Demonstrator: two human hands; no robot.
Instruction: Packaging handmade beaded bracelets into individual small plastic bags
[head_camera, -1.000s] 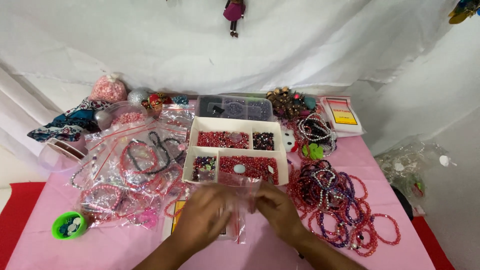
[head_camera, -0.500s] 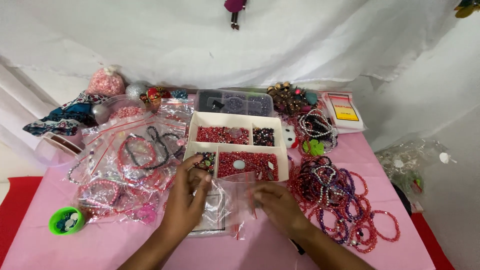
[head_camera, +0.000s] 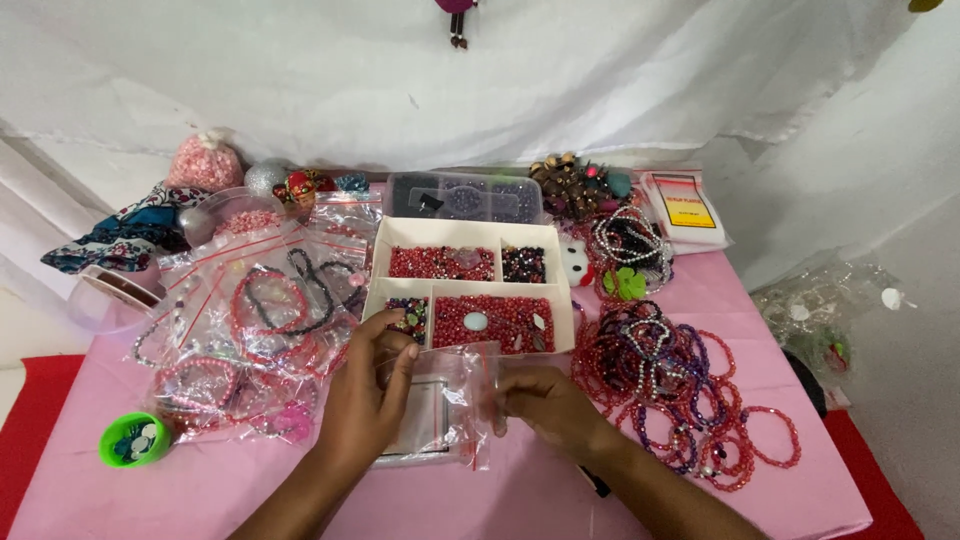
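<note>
Your left hand (head_camera: 368, 395) and right hand (head_camera: 545, 402) both hold a small clear plastic bag (head_camera: 450, 395) low over the pink bench (head_camera: 200, 490), just in front of the white bead tray (head_camera: 470, 285). The fingers (head_camera: 392, 345) of your left hand are pinched together on the bag's upper left edge, and your right hand's fingers are clamped on its right side. The bag hangs between your two hands, above a flat card lying on the bench. To your left lies a pile of zip bags with bracelets (head_camera: 250, 330), and a green cup (head_camera: 132, 440) stands near the bench's front corner. To your right, a heap of loose red and purple bracelets (head_camera: 680, 380) lies just beside your right wrist.
</note>
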